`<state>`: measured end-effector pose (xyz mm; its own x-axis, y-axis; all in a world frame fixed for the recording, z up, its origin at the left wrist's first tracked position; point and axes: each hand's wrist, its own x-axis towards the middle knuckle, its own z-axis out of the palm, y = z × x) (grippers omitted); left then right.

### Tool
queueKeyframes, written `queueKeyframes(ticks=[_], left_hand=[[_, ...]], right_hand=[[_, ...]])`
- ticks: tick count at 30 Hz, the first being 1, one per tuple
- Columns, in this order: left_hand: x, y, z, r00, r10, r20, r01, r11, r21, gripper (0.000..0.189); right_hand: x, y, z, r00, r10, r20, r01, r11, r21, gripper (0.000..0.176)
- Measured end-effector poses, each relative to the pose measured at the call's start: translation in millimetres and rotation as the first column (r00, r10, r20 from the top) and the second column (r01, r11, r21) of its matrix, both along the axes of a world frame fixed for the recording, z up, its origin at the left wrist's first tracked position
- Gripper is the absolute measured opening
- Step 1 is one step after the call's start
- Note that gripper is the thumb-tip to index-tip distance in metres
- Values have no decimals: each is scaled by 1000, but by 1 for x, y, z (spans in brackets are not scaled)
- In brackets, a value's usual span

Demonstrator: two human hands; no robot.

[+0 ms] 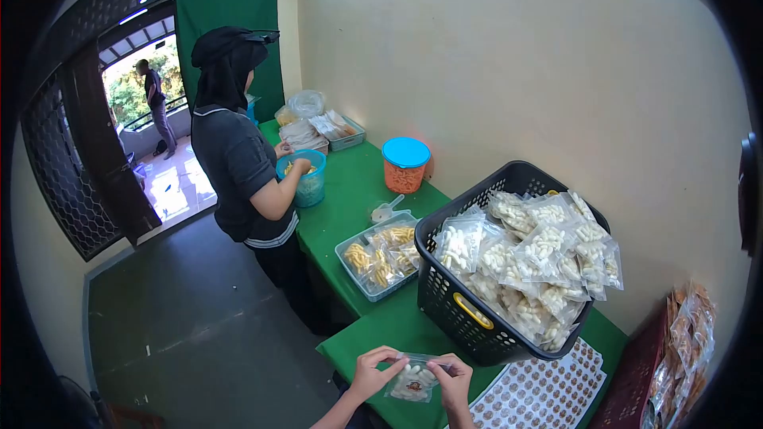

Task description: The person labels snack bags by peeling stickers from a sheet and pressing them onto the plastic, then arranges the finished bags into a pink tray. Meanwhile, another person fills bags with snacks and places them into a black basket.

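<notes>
Between my two hands hangs a small clear plastic bag (412, 384) of white, finger-shaped snacks, with a round brown sticker on its front. My left hand (375, 372) pinches the top left corner of the bag. At the top right corner, my right hand (453, 382) grips the bag's edge between thumb and fingers. Just beyond my hands stands a black basket (469, 330) with yellow handles, heaped with similar bags of white snacks (540, 250). A sheet of round brown stickers (540, 389) lies on the green table, right of my right hand.
Bags of yellow snacks fill a shallow tray (372, 295). Behind it stands a blue-lidded tub (404, 167) of orange pieces. At the left, a co-worker (238, 143) reaches into a turquoise bucket (310, 187). A dark red crate (636, 373) of packets stands at right.
</notes>
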<state>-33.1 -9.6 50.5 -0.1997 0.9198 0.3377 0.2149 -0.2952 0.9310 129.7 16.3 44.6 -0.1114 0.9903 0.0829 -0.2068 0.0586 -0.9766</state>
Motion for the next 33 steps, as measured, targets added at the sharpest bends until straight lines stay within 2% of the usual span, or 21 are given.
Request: queueKeyframes(ticks=[2,7,11,13,16,18,19,20,22,23,24,25,26,27,28,30,33], left_hand=[[-2,1,-1,1000,6,18,-6,1000,5,10],[0,2,0,997,38,72,-39,999,12,9],[4,5,-14,969,52,242,-39,998,-58,10],[7,4,-16,945,60,321,-35,996,-85,14],[17,0,-15,975,144,169,-145,989,-5,30],[20,-8,-13,976,201,-88,-197,979,58,43],[22,-12,-10,949,233,-212,-217,972,93,49],[24,-15,-5,947,192,-259,-177,981,78,56],[25,-16,-3,960,92,-264,-87,996,33,56],[25,-16,-2,962,42,-268,-41,999,9,57],[25,-15,0,962,90,-258,-80,996,50,57],[21,-15,-6,980,102,-170,-101,995,17,52],[16,-14,-17,990,115,-81,-117,993,-15,48],[13,-14,-17,992,128,7,-128,991,-49,43],[11,-15,-12,984,140,108,-121,979,-167,23],[1,-16,-16,993,65,96,-50,987,-150,19],[4,-16,-16,990,7,139,14,988,-154,15]], right_hand=[[2,1,-2,998,-16,-69,14,999,-32,7],[5,0,2,996,0,-85,-1,1000,-17,4],[2,-2,3,992,25,-120,-27,1000,-13,9],[2,-2,1,997,-7,-81,7,1000,10,10],[2,1,-1,988,-130,-79,129,991,-16,11],[1,1,0,968,-232,-101,224,971,-79,12],[-1,1,-1,971,-223,-81,220,975,-40,12],[-6,0,-4,975,-212,-61,212,977,-1,11],[-18,-6,-6,990,-125,-66,129,989,68,13],[-24,-13,-5,997,-68,28,67,996,60,16],[-31,-21,2,997,5,75,-9,999,50,18],[-37,-25,5,990,77,122,-83,996,41,20],[-41,-21,-9,983,89,163,-128,960,251,24],[-43,-20,-8,991,47,124,-73,974,217,25],[-45,-20,-6,996,2,86,-18,984,178,27],[-48,-17,1,988,-146,-43,149,984,94,32],[-28,-5,-9,963,185,-196,-217,963,-159,23]])
